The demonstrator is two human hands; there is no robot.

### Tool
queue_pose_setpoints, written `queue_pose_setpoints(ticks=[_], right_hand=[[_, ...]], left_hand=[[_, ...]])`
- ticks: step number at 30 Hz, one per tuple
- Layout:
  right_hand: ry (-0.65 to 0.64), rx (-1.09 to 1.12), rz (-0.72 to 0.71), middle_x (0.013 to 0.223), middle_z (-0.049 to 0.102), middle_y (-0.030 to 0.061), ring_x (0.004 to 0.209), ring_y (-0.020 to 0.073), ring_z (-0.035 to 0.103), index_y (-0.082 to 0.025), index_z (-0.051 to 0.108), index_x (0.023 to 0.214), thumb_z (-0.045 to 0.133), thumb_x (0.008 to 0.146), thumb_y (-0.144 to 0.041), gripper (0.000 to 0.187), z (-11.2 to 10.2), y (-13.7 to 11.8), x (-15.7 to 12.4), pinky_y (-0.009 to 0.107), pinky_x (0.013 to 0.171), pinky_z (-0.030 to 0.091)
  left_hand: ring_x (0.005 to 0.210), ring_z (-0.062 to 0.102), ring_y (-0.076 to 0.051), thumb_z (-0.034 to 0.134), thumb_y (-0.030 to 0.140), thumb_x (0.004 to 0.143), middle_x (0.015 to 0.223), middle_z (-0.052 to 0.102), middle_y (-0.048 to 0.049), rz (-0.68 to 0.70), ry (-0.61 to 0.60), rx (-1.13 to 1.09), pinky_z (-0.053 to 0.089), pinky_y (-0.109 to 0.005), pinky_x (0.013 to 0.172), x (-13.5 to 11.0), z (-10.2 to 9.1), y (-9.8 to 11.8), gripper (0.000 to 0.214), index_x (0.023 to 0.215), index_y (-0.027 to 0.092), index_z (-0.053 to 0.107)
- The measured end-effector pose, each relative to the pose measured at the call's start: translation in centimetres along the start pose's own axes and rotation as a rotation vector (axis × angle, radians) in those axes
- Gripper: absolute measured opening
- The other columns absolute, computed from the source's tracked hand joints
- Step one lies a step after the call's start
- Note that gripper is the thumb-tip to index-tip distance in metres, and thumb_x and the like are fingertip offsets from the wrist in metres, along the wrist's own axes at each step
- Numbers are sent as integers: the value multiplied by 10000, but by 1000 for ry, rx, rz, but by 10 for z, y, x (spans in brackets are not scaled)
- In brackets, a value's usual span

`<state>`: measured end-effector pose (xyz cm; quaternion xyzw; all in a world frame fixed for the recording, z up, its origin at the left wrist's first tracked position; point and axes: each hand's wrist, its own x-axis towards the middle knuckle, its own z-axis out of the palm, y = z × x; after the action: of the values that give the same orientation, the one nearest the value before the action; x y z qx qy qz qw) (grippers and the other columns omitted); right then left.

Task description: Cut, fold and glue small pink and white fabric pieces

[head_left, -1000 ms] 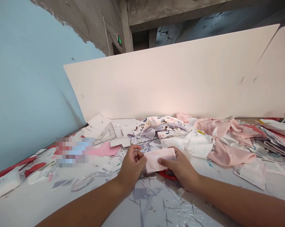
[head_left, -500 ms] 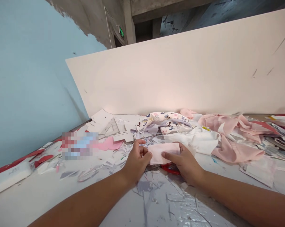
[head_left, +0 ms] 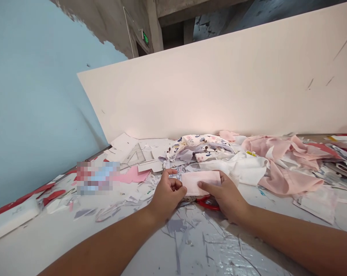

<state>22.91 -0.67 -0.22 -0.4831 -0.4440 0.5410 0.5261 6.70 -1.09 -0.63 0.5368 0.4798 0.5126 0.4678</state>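
Note:
A small pale pink rectangle of fabric (head_left: pixel 195 183) is stretched flat between my two hands, just above the table. My left hand (head_left: pixel 168 191) pinches its left edge between thumb and forefinger, the other fingers curled. At the right end my right hand (head_left: pixel 227 195) grips it, thumb on top and fingers hidden behind. Scissors with red handles (head_left: pixel 208 203) lie under the fabric beside my right hand, partly covered. Behind my hands are a floral printed cloth (head_left: pixel 187 142) and a crumpled white cloth (head_left: pixel 248 168).
Pink cloth (head_left: pixel 288 180) and folded pieces lie at the right. Paper patterns, a clear set square (head_left: pixel 135 155) and pink paper (head_left: pixel 133 175) lie at the left among scraps. A white panel (head_left: pixel 190 92) stands behind the table (head_left: pixel 150 249); a blue wall (head_left: pixel 41 96) is left.
The fabric has risen slightly and tilts a little more at its right end. Both hands keep their hold, and the view has shifted slightly.

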Motion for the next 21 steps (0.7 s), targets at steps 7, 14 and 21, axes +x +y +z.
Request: queue_pose_setpoints(ticks=[7, 14, 21], right_hand=[[2, -5, -6, 785, 668, 30, 720, 220, 646, -199, 481, 922, 735, 615, -279, 406, -1, 1, 1, 316, 582, 541], [4, 4, -11, 796, 673, 21, 731, 209, 647, -207, 480, 919, 743, 611, -270, 410, -1, 1, 0, 307, 604, 546], [4, -1, 9, 709, 660, -4, 613, 188, 643, -220, 459, 884, 747, 606, -285, 405, 2, -3, -3, 302, 523, 540]], left_hand=[[480, 423, -58, 582, 222, 662, 608, 485, 87, -17, 20, -62, 359, -174, 463, 0, -1, -3, 413, 1020, 244, 378], [567, 554, -113, 614, 244, 659, 655, 514, 56, -64, -55, -35, 425, -213, 494, -1, -2, -7, 499, 1095, 252, 372], [552, 554, -101, 589, 189, 651, 671, 548, 47, -78, -25, -65, 457, -227, 528, 0, -1, -7, 475, 1076, 239, 381]])
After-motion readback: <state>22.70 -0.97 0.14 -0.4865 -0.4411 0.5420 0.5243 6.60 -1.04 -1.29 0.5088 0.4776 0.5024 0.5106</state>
